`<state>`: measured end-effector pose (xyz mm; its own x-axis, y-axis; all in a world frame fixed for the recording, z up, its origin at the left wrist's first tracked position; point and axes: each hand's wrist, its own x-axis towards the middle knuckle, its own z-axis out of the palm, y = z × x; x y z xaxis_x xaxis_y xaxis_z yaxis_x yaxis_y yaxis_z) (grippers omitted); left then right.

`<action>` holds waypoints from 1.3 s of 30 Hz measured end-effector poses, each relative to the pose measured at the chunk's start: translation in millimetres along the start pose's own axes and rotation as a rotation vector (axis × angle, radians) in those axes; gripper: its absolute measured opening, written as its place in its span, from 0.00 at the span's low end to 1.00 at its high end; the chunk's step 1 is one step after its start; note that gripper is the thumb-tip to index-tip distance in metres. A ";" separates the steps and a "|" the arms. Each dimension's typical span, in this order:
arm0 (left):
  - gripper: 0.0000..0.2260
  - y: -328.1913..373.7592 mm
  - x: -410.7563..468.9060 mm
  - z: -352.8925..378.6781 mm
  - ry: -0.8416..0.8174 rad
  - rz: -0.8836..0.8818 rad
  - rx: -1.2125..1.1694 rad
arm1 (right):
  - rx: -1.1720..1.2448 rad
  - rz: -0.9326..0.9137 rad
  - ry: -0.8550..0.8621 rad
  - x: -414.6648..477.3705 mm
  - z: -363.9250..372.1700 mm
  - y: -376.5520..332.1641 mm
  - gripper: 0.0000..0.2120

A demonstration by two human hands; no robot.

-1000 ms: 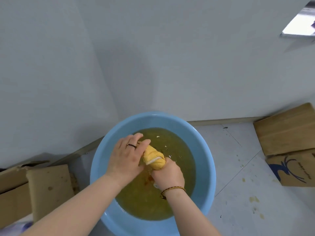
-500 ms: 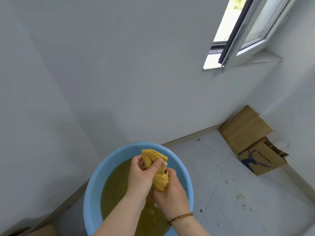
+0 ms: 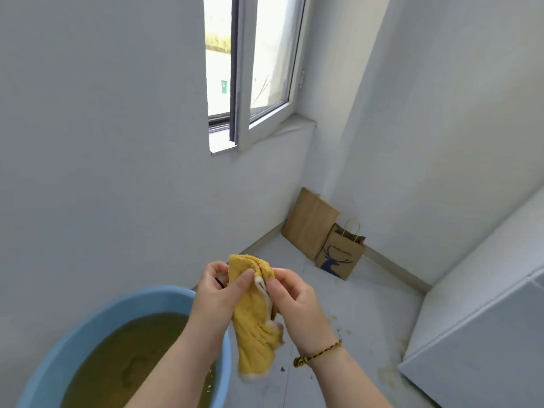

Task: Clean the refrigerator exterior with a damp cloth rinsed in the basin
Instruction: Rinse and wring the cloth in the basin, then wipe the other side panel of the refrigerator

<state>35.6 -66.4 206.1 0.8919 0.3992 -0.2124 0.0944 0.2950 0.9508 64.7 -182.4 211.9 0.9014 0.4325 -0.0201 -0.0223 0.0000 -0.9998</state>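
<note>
The cloth [image 3: 253, 313] is yellow terry fabric with a rough pile. The basin [image 3: 147, 297] is smooth blue plastic. The bags [image 3: 309, 222] are matt brown paper, and the refrigerator [image 3: 485, 334] has a smooth, faintly glossy face.

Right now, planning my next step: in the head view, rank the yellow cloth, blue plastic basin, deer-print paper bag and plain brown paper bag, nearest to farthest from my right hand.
1. Yellow cloth: pinched in the right hand.
2. Blue plastic basin: lower left.
3. Deer-print paper bag: in the far corner.
4. Plain brown paper bag: behind it, against the wall.
</note>
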 end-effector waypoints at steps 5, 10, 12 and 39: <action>0.09 -8.1 -32.7 79.6 -0.068 0.120 0.141 | -0.057 -0.044 0.297 -44.8 -68.4 -15.5 0.08; 0.11 -19.9 -72.6 169.8 -0.066 0.311 0.417 | -0.113 -0.086 0.498 -103.6 -150.1 -28.7 0.05; 0.08 -25.8 -86.2 197.0 -0.167 0.341 0.422 | -0.142 -0.092 0.543 -119.9 -171.7 -33.0 0.05; 0.07 -57.4 64.3 484.7 -0.680 -0.087 0.049 | -0.182 0.112 1.002 -42.5 -461.0 -40.9 0.06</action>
<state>301.9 -478.3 247.1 0.9580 -0.2627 -0.1147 0.1837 0.2553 0.9493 226.6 -616.4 249.2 0.8471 -0.5307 -0.0285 -0.1377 -0.1674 -0.9762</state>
